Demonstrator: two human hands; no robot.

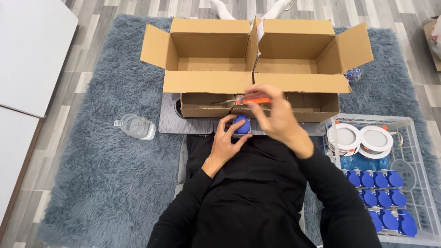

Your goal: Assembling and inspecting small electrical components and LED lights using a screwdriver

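Right now, head view: left hand [226, 140] is pinning a small blue square part [242, 125] down on the grey board [172, 120] across the lap, fingers wrapped narrow round its left & lower edges. Right hand [275, 115] is hovering just above & to the right of it, fingers pinched shut on an orange-handled screwdriver [245, 99]. Tool's long axis is running approx. left-right, metal tip pointing left, sitting just above the blue part, not touching as far as I can tell. So the part is lying below & slightly left of the right fingertips; left hand is the nearer one, already on it.

Containers: two open cardboard boxes [206, 64] are standing side by side beyond the board, flaps up, looking empty inside. White wire basket [413, 133] at the right is holding round white discs [360, 138] at the far end & rows of blue parts [381, 197] nearer. Clear plastic bottle [135, 126] is lying on the grey rug [105, 174], well left of the hands.
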